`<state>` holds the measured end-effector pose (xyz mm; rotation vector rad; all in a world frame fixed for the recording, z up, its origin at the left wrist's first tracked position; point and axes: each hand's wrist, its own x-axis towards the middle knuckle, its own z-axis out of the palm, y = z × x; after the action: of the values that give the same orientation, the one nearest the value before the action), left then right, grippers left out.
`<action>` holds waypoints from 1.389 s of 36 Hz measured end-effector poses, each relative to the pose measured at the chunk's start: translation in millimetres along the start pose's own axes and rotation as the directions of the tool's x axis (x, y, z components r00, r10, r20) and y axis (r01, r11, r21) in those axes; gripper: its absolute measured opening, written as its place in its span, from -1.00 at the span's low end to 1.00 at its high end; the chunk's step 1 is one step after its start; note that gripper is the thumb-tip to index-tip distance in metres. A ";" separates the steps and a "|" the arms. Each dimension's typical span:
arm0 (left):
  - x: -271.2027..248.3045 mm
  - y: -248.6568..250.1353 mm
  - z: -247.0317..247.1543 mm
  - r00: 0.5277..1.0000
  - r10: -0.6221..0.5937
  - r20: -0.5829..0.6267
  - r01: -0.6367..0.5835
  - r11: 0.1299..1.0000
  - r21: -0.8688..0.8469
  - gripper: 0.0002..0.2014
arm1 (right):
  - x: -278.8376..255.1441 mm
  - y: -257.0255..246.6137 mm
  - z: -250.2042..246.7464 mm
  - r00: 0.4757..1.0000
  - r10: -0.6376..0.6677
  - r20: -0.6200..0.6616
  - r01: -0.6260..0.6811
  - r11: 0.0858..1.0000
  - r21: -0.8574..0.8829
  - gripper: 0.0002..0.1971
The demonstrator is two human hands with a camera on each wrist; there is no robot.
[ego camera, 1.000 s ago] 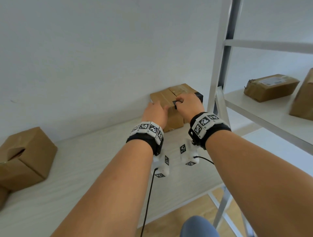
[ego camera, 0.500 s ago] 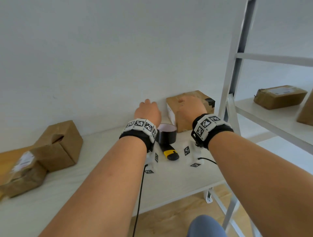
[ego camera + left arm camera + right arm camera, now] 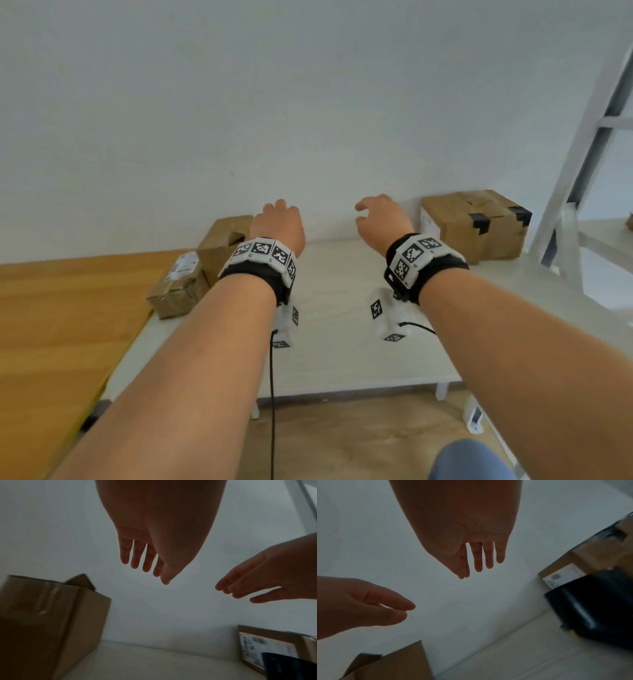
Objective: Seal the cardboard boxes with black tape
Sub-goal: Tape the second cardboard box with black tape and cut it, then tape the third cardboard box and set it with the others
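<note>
A sealed cardboard box [image 3: 476, 228] with black tape strips on its top edges stands at the back right of the white table [image 3: 342, 342]. An open-topped cardboard box [image 3: 224, 236] stands against the wall further left, its flaps up [image 3: 51, 608]. My left hand [image 3: 279, 221] hovers just right of it, fingers straight and empty [image 3: 142, 561]. My right hand [image 3: 380, 219] hangs in the air between the two boxes, fingers relaxed and empty [image 3: 479, 563]. The black tape roll [image 3: 594, 608] lies on the table by the sealed box; my right arm hides it in the head view.
A labelled brown parcel [image 3: 180, 289] lies at the table's left edge, where a wooden tabletop [image 3: 61, 325] begins. A white metal shelf frame [image 3: 582, 164] rises on the right. The white wall [image 3: 308, 102] is close behind the boxes.
Both hands have left the sealed box and moved left towards the open box. The view has swung left, and the tape roll is now hidden under my right arm.
</note>
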<state>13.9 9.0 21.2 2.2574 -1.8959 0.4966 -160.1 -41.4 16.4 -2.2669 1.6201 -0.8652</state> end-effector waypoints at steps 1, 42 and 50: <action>-3.5 -10.0 0.5 1.000 -0.018 0.008 0.018 1.000 0.005 -0.67 | -0.9 -8.7 5.9 1.000 -0.013 0.012 0.013 1.000 0.009 -0.61; -38.0 -71.1 46.5 0.972 -0.235 -0.007 0.203 0.853 -0.480 -0.73 | -6.7 -79.8 90.6 0.966 -0.050 0.254 -0.020 0.963 0.269 -0.79; -32.0 -26.4 42.6 0.984 -0.177 -0.011 0.141 0.817 -0.559 -0.69 | -9.2 -39.1 60.7 0.972 0.029 0.235 -0.105 0.942 0.319 -0.83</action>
<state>41.5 29.8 -27.0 1.9475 -1.5352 -0.0233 -96.3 -27.9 -15.8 -1.9841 1.3313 -0.7617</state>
